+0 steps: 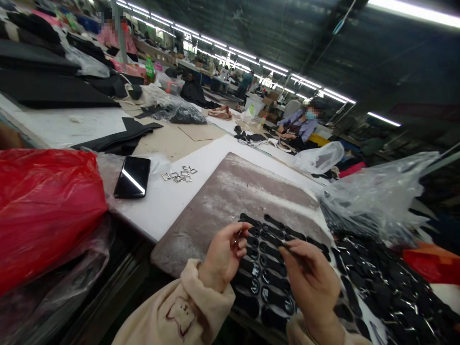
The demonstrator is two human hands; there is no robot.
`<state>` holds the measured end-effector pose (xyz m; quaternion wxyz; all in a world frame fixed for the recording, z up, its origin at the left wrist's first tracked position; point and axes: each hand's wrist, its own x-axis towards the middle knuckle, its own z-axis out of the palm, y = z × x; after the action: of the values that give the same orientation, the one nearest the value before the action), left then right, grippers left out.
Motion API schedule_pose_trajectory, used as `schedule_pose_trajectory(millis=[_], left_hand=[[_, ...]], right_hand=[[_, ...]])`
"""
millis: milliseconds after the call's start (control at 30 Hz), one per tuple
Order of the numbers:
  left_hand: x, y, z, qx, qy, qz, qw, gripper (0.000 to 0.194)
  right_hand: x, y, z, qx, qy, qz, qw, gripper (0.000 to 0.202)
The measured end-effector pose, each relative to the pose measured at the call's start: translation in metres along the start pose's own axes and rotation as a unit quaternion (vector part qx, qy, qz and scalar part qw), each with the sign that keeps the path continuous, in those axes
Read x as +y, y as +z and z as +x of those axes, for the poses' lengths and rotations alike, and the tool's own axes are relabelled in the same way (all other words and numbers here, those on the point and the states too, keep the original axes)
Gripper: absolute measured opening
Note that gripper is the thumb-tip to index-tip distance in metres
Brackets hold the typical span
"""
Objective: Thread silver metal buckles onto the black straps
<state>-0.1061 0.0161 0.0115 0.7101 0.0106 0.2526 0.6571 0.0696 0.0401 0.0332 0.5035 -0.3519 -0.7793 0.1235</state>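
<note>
Black strap tabs (275, 275) with rounded ends lie in rows on a worn brown board (201, 215). Some of them have shiny patches. My left hand (224, 254) is curled above the left row, with a small shiny metal piece (236, 241) partly hidden in its fingers. To its right, my right hand (316, 280) is closed in a pinch over the rows. A dark strip, apparently one of the black tabs, shows between its thumb and fingers. Several rectangular metal rings (179, 175) lie loose on the white tabletop (158, 215), beyond the board's left edge.
A black phone (132, 177) lies beside a red plastic bag (46, 206) on the left. Black pieces with metal fittings (395, 287) are heaped at right, near a clear plastic bag (384, 187). Black fabric (53, 88) covers the far left table. A masked co-worker (302, 122) sits farther back.
</note>
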Motion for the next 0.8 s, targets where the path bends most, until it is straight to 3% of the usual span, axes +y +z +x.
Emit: schedule_pose_trajectory(millis=[33,100,200,300,367,533,800], left_hand=[[-0.007,0.002,-0.002,-0.02,-0.011,0.029,0.999,0.017],[-0.021,0.006,-0.004,-0.06,-0.034,0.076,0.995,0.019],[-0.04,0.011,-0.007,-0.095,-0.073,0.111,0.987,0.021],[-0.057,0.016,-0.008,-0.129,-0.072,0.154,0.977,0.031],[-0.067,0.019,-0.007,-0.152,-0.045,0.201,0.967,0.038],[-0.081,0.022,-0.003,-0.153,-0.02,0.283,0.947,0.043],[-0.089,0.023,-0.005,-0.157,-0.121,0.295,0.935,0.042]], right_hand=[[-0.001,-0.002,-0.006,0.027,0.072,0.049,0.996,0.016],[-0.001,-0.006,-0.016,0.078,0.209,0.168,0.96,0.018],[0.004,-0.014,-0.025,0.105,0.365,0.339,0.86,0.027],[0.013,-0.02,-0.031,0.096,0.458,0.43,0.772,0.041],[0.02,-0.023,-0.036,0.087,0.489,0.454,0.739,0.039],[0.031,-0.039,-0.046,-0.03,0.497,0.472,0.727,0.021],[0.03,-0.072,-0.054,-0.136,0.512,0.436,0.728,0.015]])
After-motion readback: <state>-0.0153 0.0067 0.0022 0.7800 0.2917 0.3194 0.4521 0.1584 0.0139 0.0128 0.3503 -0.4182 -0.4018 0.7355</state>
